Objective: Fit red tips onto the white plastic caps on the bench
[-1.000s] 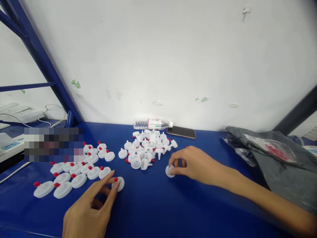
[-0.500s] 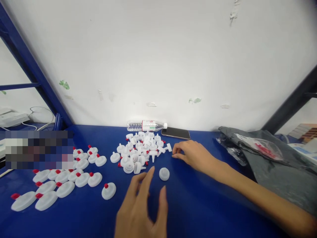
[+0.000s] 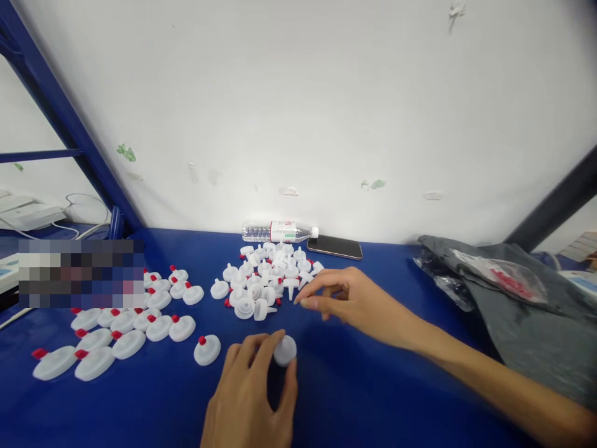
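My left hand [image 3: 252,392] has a white plastic nozzle cap [image 3: 285,351] between thumb and forefinger, low over the blue table. At the front right edge of a pile of white nozzle caps [image 3: 254,290], some with red tips, is my right hand [image 3: 347,302]. Its thumb and forefinger tips are nearly together in a pinch; whether anything small is between them is hidden. Left of my left hand, a white cap with a red tip [image 3: 208,350] stands apart on the table. Farther left, several more red-tipped caps [image 3: 128,343] stand in loose rows.
A clear water bottle [image 3: 280,232] lies behind the pile, beside a dark phone [image 3: 334,247]. Grey plastic bags [image 3: 527,330] cover the right side, with a clear bag of red tips [image 3: 513,281] on top. A white wall [image 3: 298,112] closes off the back.
My left hand has closed on the single white cap, which is now between its fingers. My right hand has moved left to the pile, its forefinger stretched toward the thumb tip.
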Action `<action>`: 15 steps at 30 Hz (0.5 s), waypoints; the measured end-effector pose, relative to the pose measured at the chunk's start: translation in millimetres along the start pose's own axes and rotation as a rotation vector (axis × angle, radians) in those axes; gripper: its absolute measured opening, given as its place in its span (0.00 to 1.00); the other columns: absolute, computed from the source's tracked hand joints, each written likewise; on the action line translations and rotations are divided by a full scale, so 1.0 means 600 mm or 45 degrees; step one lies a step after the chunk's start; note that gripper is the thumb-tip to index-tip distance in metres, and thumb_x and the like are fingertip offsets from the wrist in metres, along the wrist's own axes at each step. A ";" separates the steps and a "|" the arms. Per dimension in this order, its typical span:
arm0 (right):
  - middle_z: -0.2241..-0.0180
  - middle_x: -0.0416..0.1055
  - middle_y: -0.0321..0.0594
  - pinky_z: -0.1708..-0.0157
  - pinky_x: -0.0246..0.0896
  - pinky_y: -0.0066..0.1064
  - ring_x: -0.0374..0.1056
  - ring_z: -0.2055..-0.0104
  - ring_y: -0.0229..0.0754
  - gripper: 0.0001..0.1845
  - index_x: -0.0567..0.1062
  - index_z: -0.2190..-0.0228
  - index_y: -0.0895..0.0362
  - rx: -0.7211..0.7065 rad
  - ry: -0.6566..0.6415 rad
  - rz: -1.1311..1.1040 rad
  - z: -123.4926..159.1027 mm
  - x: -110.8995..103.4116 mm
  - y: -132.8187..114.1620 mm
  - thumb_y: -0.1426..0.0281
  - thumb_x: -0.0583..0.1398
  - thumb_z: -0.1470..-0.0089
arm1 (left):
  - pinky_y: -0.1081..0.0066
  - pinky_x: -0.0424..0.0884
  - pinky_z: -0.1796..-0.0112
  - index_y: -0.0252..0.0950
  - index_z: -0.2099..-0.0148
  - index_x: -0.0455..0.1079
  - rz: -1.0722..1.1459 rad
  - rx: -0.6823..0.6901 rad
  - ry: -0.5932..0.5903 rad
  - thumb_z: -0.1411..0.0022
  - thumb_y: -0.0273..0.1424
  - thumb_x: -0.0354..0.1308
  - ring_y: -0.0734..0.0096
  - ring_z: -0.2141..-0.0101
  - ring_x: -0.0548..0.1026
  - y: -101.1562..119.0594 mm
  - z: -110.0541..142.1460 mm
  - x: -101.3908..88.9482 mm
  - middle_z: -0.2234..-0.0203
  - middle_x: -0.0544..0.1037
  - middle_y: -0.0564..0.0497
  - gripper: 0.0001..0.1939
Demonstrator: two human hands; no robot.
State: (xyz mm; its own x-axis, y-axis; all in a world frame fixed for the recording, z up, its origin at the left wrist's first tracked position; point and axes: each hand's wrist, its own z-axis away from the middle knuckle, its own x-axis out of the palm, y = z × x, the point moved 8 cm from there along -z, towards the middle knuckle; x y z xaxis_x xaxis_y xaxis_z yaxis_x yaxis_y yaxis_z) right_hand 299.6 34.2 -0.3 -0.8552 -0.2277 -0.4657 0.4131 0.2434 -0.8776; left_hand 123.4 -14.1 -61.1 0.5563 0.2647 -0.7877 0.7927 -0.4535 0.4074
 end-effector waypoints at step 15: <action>0.63 0.83 0.34 0.61 0.70 0.27 0.78 0.62 0.37 0.06 0.87 0.60 0.49 -0.291 0.014 -0.023 0.030 0.080 -0.016 0.68 0.68 0.38 | 0.71 0.80 0.63 0.48 0.43 0.75 0.168 -0.005 0.009 0.29 0.36 0.58 0.67 0.62 0.80 -0.008 0.030 -0.014 0.58 0.80 0.52 0.14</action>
State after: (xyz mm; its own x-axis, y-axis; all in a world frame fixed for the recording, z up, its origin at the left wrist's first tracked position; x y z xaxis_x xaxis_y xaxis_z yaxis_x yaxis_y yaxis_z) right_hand 260.4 4.0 -16.5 -0.8657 -0.2242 -0.4475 0.3167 0.4469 -0.8366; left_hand 110.3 -29.5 -64.9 0.6574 0.2093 -0.7239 0.7136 -0.4815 0.5088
